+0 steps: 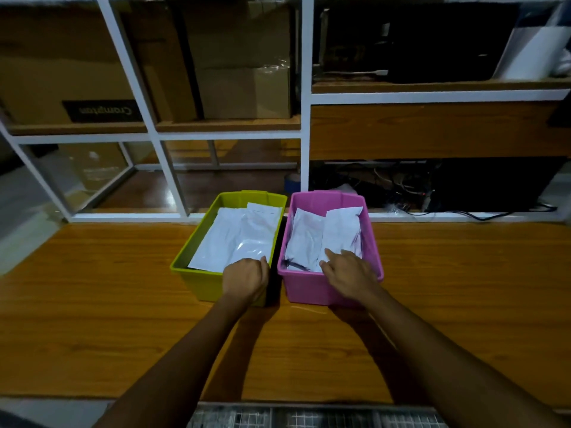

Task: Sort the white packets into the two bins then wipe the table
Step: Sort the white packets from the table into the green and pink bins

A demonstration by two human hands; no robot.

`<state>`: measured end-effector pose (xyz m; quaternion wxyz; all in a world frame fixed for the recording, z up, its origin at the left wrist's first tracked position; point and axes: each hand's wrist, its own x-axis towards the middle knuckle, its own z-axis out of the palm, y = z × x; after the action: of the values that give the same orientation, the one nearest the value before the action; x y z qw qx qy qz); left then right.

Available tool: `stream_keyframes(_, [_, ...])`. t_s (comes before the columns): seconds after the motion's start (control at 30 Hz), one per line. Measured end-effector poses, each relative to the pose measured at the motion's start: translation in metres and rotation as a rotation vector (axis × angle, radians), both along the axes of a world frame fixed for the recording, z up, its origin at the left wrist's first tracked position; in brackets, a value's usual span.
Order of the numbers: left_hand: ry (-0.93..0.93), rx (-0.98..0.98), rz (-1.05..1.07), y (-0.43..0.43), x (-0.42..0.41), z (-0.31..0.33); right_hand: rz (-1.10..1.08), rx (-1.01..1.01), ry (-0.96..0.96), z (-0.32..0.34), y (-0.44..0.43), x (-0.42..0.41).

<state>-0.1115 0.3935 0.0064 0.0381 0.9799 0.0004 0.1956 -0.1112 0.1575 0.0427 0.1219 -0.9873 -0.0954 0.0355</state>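
A lime green bin (197,274) and a pink bin (304,287) stand side by side on the wooden table (92,319). Large white packets (234,236) lie in the green bin. Smaller crinkled white packets (312,236) lie in the pink one. My left hand (245,276) is over the green bin's near rim, its fingers curled down on the near edge of the top packet. My right hand (349,273) reaches over the pink bin's near rim, fingers spread and fingertips resting on a packet there.
A white-framed shelf unit (304,118) rises right behind the bins, holding cardboard boxes (77,72) and a tangle of cables (401,183). Bare wooden table surface extends left, right and in front of the bins. A gridded mat (309,418) lies at the table's near edge.
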Motion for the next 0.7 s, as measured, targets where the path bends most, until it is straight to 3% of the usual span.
stream_keyframes(0.4, [0.059, 0.006, 0.043, 0.162, -0.002, -0.003, 0.102, 0.033, -0.009, 0.013, 0.174, -0.025])
stream_keyframes(0.7, [-0.015, -0.002, 0.139, 0.306, -0.013, -0.005, 0.251, 0.013, -0.018, -0.005, 0.313, -0.001])
